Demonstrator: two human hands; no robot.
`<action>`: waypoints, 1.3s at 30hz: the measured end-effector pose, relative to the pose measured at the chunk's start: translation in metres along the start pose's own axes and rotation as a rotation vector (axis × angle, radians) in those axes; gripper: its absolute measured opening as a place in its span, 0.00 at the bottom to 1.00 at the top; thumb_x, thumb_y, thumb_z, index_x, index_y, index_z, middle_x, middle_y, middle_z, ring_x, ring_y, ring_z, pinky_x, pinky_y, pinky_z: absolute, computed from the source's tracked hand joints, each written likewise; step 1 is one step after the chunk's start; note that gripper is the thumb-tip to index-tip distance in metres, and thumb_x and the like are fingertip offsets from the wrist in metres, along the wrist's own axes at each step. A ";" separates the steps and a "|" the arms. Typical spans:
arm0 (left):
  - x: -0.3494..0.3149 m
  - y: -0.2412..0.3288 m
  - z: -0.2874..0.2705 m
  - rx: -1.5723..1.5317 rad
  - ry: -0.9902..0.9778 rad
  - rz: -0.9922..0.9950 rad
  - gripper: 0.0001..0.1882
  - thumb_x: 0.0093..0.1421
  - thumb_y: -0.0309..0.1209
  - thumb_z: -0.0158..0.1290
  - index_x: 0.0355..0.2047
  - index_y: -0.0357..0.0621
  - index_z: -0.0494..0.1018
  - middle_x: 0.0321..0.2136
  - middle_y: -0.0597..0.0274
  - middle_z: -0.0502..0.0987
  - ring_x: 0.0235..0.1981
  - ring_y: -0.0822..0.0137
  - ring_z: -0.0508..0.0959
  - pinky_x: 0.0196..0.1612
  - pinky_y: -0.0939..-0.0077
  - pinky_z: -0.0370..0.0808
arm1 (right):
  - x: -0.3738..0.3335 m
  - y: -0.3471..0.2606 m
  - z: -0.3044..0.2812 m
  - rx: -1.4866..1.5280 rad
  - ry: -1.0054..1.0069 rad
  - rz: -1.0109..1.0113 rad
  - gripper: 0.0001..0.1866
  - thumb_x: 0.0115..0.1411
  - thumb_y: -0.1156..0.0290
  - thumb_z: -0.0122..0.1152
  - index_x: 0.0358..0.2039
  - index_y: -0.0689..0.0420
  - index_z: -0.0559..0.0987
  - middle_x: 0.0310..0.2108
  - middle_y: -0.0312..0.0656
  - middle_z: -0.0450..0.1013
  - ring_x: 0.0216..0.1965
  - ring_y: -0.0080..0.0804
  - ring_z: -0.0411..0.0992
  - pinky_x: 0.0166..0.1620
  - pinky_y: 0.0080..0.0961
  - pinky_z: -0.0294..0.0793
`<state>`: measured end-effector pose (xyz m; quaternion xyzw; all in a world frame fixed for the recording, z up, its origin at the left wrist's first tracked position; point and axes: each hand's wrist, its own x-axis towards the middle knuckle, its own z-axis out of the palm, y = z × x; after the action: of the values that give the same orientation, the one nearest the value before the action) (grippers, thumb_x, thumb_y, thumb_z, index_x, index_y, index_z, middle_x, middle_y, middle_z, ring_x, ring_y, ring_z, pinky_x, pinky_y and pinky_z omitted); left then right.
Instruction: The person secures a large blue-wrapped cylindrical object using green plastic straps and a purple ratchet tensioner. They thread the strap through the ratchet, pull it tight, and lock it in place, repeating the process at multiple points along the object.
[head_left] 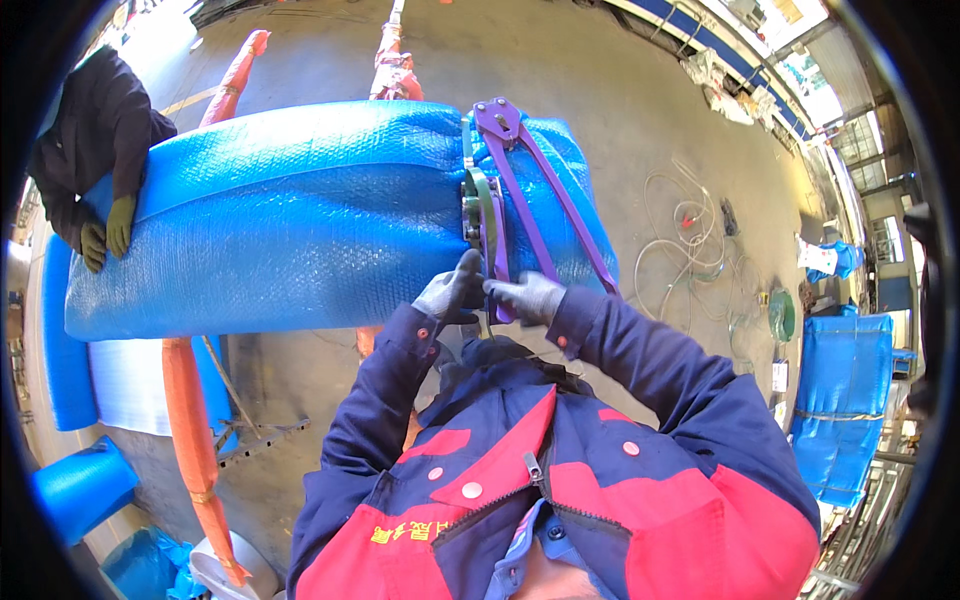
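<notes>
At the near edge of the blue-wrapped bundle (300,220), the gloved left hand (452,292) and right hand (528,297) each closed around a handle of the purple strapping tool (515,190), apparently over a green strap (478,205).

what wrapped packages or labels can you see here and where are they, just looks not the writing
Big bundle: long roll in blue bubble wrap, centre, under both gloved hands and a purple strapping tool.
Second package: blue-wrapped block with a strap, right edge.
Blue roll: lower left.
Label: small white tag, right of centre, beside the second package.
</notes>
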<state>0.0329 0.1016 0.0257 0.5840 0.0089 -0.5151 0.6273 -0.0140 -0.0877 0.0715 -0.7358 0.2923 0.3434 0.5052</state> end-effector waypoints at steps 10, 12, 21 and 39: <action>0.045 0.027 0.018 0.455 0.052 -0.067 0.50 0.43 0.71 0.61 0.41 0.27 0.78 0.35 0.49 0.82 0.33 0.60 0.83 0.37 0.67 0.79 | 0.069 0.054 0.046 0.361 0.185 -0.265 0.15 0.59 0.59 0.62 0.39 0.57 0.81 0.26 0.42 0.76 0.27 0.31 0.75 0.28 0.34 0.71; 0.048 0.027 0.019 0.481 0.072 -0.037 0.47 0.44 0.65 0.64 0.43 0.27 0.77 0.36 0.49 0.82 0.34 0.60 0.83 0.38 0.67 0.80 | 0.055 0.052 0.042 0.381 0.225 -0.136 0.14 0.59 0.59 0.61 0.37 0.58 0.81 0.25 0.44 0.77 0.26 0.33 0.77 0.28 0.35 0.72; 0.064 -0.013 0.022 0.305 0.138 0.336 0.23 0.54 0.44 0.68 0.42 0.39 0.80 0.36 0.58 0.83 0.36 0.69 0.81 0.40 0.69 0.78 | 0.036 0.044 0.056 -0.272 0.571 -0.280 0.28 0.58 0.50 0.57 0.49 0.61 0.73 0.43 0.64 0.76 0.49 0.61 0.74 0.50 0.49 0.75; 0.045 0.003 0.079 -0.017 -0.267 0.232 0.25 0.58 0.49 0.63 0.47 0.42 0.78 0.36 0.57 0.82 0.33 0.69 0.82 0.38 0.75 0.79 | -0.047 0.041 -0.040 -0.543 0.311 -0.352 0.28 0.47 0.56 0.71 0.41 0.65 0.76 0.31 0.56 0.79 0.36 0.52 0.80 0.40 0.42 0.77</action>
<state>0.0091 0.0137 0.0259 0.5022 -0.1377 -0.5119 0.6832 -0.0652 -0.1350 0.0970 -0.9257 0.1327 0.2003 0.2923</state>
